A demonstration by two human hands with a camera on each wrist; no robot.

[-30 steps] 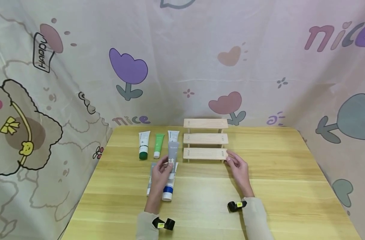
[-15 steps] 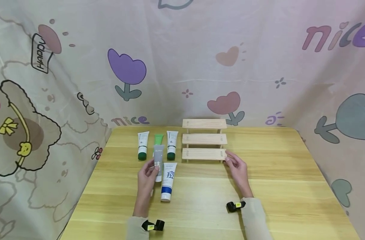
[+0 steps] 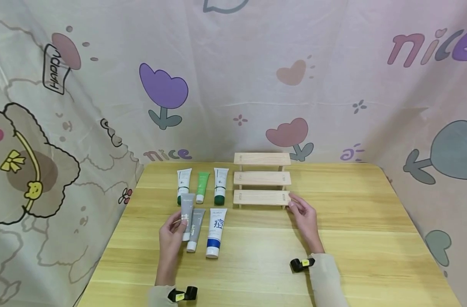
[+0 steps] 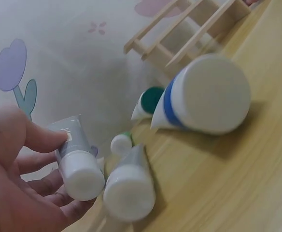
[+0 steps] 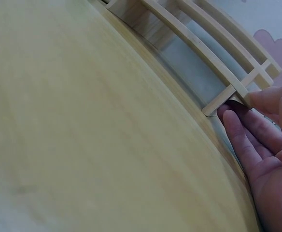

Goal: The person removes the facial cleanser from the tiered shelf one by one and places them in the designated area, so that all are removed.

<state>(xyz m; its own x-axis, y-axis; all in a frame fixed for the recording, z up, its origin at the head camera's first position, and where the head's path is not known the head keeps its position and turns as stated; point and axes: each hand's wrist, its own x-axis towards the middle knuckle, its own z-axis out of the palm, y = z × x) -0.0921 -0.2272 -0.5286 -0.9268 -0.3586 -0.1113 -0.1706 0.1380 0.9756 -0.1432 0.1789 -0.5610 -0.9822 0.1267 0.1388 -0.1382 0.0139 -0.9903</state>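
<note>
My left hand (image 3: 170, 245) grips a grey squeeze tube (image 3: 187, 204) with a white cap, thumb on its front. In the left wrist view the held tube (image 4: 74, 137) points its cap toward the camera, close beside a second grey tube (image 4: 133, 159). That second tube lies just right of the hand in the head view, followed by a white tube (image 3: 216, 226) with a blue band. At the right, my right hand (image 3: 304, 216) pinches the end of the lowest step of a three-tier wooden rack (image 3: 261, 197). The right wrist view shows its thumb above and fingers below the step (image 5: 191, 43).
Behind the grey tubes lie a green tube (image 3: 202, 186) and two white tubes with green caps, one on the left (image 3: 184, 179) and one beside the rack (image 3: 220, 181). A patterned cloth (image 3: 218, 85) hangs behind the wooden table (image 3: 256, 264).
My left hand has carried the grey tube leftward and nearer to me, from above the blue-banded tube to left of the other grey tube. The right hand stays at the rack.
</note>
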